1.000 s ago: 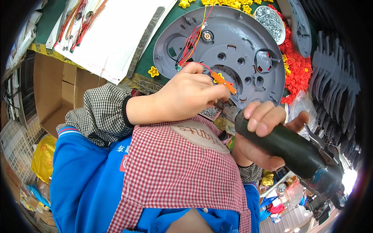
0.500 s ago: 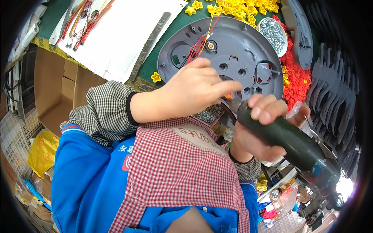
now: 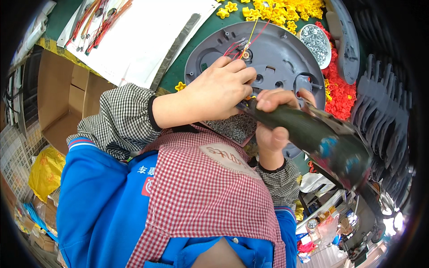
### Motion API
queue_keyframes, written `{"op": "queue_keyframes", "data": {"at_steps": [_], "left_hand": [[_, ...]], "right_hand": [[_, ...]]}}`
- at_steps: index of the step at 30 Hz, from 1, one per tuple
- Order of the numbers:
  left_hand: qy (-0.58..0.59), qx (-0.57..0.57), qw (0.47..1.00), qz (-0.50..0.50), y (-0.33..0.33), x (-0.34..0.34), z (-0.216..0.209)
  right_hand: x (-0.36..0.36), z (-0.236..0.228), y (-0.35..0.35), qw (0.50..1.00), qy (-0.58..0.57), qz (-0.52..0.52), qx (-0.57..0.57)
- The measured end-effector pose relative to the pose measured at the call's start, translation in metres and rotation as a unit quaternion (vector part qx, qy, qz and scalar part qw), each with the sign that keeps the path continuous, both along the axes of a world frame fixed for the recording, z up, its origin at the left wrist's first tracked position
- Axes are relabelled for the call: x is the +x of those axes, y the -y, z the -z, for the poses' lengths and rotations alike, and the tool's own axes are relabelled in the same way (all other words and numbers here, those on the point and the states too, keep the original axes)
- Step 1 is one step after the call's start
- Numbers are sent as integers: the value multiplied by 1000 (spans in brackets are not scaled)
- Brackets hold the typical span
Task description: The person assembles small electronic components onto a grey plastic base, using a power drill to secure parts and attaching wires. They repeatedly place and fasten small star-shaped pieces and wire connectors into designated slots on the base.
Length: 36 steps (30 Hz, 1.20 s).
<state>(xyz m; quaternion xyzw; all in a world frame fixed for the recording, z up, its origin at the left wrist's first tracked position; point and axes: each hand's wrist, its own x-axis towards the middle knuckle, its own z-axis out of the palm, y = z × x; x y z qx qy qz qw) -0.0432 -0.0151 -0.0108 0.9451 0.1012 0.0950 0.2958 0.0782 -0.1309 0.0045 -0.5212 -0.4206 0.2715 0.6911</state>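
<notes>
My right hand [image 3: 273, 136] is wrapped round a dark power screwdriver [image 3: 308, 127], which tilts with its body toward the lower right. Its tip points left, up against the curled fingers of my left hand [image 3: 219, 91]. That left hand is closed just above the near edge of a round grey plastic housing [image 3: 286, 56]; whatever its fingertips pinch is hidden, though a bit of orange shows by the driver tip. Red and yellow wires [image 3: 255, 33] rise from the housing beside my left knuckles. A tray of small screws [image 3: 234, 127] lies below my hands.
Yellow star-shaped parts [image 3: 286, 13] are heaped at the back, red parts [image 3: 342, 98] at the right. Between them stands a white bowl of screws [image 3: 315, 42]. Grey curved parts [image 3: 380, 102] are stacked far right. White sheets [image 3: 143, 35] with wire bundles [image 3: 100, 27] lie at the left.
My right hand has brought the screwdriver left, its tip now at my left fingers. My left index finger, stretched out before, is curled in. The left hand sits slightly lower.
</notes>
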Motion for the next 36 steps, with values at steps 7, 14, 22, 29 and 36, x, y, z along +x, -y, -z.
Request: {"op": "queue_keyframes", "data": {"at_steps": [7,14,22,29,36], "left_hand": [[-26,-8,1000,-3,0,-1,0],[78,-35,996,-9,0,-1,-3],[154,-8,988,4,-2,-2,2],[198,47,979,12,3,1,4],[176,-9,984,-5,6,-1,7]], "right_hand": [[15,-12,7,995,-42,-9,95],[16,-27,9,988,-70,-1,139],[20,-38,12,984,-68,-30,162],[24,-39,14,982,-65,-50,168],[20,-37,11,980,-80,-40,180]]}}
